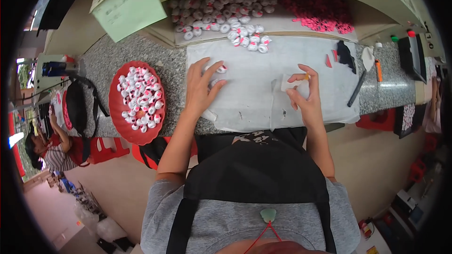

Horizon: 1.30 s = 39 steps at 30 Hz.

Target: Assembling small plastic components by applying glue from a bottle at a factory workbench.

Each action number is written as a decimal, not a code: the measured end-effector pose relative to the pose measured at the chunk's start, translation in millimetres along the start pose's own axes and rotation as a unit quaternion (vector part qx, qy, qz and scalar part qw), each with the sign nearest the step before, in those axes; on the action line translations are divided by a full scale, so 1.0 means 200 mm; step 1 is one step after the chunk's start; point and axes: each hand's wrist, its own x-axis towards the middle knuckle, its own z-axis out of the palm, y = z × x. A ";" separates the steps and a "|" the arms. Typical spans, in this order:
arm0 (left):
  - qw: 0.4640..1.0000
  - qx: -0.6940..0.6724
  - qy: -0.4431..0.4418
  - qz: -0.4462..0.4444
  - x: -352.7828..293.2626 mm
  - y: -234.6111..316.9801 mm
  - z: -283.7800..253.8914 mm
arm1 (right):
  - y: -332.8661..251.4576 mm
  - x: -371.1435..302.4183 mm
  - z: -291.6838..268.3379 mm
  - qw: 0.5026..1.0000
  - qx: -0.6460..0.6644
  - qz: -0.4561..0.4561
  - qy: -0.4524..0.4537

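My left hand lies on the white sheet with its fingers apart. By its fingertips is a small rounded white piece with a red-pink mark; whether the fingers touch it I cannot tell. Over the sheet's right part, my right hand is closed, thumb and index finger bent toward each other around a small white piece whose kind is unclear. Something yellowish shows on one of its fingers. Beyond the sheet, several matching white-and-pink pieces sit in a loose cluster.
At left stands a red scalloped dish full of these pieces. A shelf holds more white pieces and a pile of pink bits. A black stick-like tool, black cloth and orange tool lie right. Another person sits far left.
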 end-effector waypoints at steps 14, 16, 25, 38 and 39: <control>0.994 0.039 0.074 0.072 0.35 0.04 0.10 | 0.01 -0.09 -0.21 0.996 0.076 0.007 0.046; 0.998 0.035 0.047 0.030 0.38 0.01 0.16 | 0.00 -0.08 -0.19 0.997 0.075 -0.013 0.002; 0.934 -0.326 0.044 -0.136 0.31 0.11 0.03 | -0.09 -0.07 -0.05 0.998 0.032 -0.046 -0.022; 0.699 -0.681 -0.001 -0.216 0.09 0.39 -0.01 | -0.25 -0.03 0.08 0.945 0.233 -0.210 0.089; 0.718 -0.667 -0.008 -0.198 0.08 0.38 -0.02 | -0.26 -0.04 0.09 0.946 0.231 -0.210 0.087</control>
